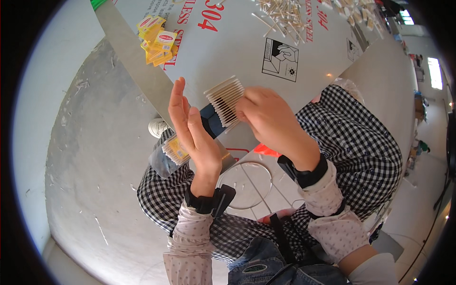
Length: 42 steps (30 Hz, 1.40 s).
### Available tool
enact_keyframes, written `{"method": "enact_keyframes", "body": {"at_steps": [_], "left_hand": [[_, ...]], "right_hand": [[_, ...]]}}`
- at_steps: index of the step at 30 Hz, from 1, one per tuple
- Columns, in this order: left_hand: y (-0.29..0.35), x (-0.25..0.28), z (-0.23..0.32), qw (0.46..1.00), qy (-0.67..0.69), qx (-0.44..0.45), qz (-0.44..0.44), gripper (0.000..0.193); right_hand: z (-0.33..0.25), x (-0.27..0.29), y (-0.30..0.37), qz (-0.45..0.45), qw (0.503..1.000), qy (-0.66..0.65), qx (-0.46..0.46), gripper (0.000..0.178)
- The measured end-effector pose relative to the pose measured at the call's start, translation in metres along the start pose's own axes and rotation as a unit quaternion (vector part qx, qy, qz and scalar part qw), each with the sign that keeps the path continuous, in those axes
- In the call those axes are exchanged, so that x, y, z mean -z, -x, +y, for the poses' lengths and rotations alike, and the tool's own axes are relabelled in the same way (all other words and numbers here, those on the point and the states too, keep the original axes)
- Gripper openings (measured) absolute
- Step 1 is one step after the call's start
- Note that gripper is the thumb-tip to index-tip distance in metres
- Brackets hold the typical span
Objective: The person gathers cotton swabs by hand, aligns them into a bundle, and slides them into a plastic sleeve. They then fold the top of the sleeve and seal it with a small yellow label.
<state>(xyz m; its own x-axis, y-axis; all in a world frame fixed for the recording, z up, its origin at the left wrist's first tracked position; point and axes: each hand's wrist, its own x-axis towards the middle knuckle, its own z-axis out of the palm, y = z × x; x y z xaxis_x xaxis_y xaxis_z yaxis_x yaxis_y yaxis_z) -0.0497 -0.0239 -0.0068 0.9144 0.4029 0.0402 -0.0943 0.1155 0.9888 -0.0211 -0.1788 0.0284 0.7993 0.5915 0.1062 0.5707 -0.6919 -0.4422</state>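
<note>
A flat row of cotton swabs (222, 97) lies side by side across a dark blue strip (212, 119) near the table's front edge. My left hand (194, 130) stands on edge just left of the row, its fingers stretched out and holding nothing visible. At the row's right ends, my right hand (273, 118) is closed, with curled fingertips against the swabs; what they grip is hidden. Beside my left wrist, a clear plastic bag (164, 164) holds more cotton swabs and a yellow card (176, 149).
Yellow cards (159, 42) lie piled at the table's far left. Loose cotton swabs (282, 16) are heaped at the back, with another pile (358, 14) farther right. The table (228, 52) carries printed film. My checked-cloth knees are below its front edge, by a round metal stool frame (244, 185).
</note>
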Motion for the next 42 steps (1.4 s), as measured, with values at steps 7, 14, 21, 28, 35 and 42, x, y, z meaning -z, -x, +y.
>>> {"method": "enact_keyframes", "body": {"at_steps": [7,14,21,28,35,42], "left_hand": [[-0.001,0.002,-0.002,1.000,0.011,-0.007,0.006,0.051],[0.000,-0.007,0.002,1.000,-0.028,-0.005,0.003,0.053],[0.006,-0.017,-0.005,0.796,-0.536,-0.191,-0.206,0.072],[0.007,-0.024,-0.018,0.739,-0.613,-0.171,-0.223,0.069],[0.007,-0.024,-0.020,0.736,-0.618,-0.171,-0.216,0.069],[0.007,-0.022,-0.020,0.738,-0.617,-0.173,-0.212,0.069]], "right_hand": [[-0.010,-0.017,0.023,0.023,0.998,-0.011,-0.050,0.008],[0.007,-0.021,0.022,0.158,0.976,-0.097,-0.114,0.025],[0.022,-0.028,0.047,0.260,0.881,-0.280,-0.280,0.019],[0.023,-0.021,0.042,0.224,0.891,-0.322,-0.231,0.016],[0.022,-0.023,0.042,0.181,0.934,-0.268,-0.155,0.016],[0.022,-0.021,0.042,0.153,0.952,-0.222,-0.143,0.016]]}}
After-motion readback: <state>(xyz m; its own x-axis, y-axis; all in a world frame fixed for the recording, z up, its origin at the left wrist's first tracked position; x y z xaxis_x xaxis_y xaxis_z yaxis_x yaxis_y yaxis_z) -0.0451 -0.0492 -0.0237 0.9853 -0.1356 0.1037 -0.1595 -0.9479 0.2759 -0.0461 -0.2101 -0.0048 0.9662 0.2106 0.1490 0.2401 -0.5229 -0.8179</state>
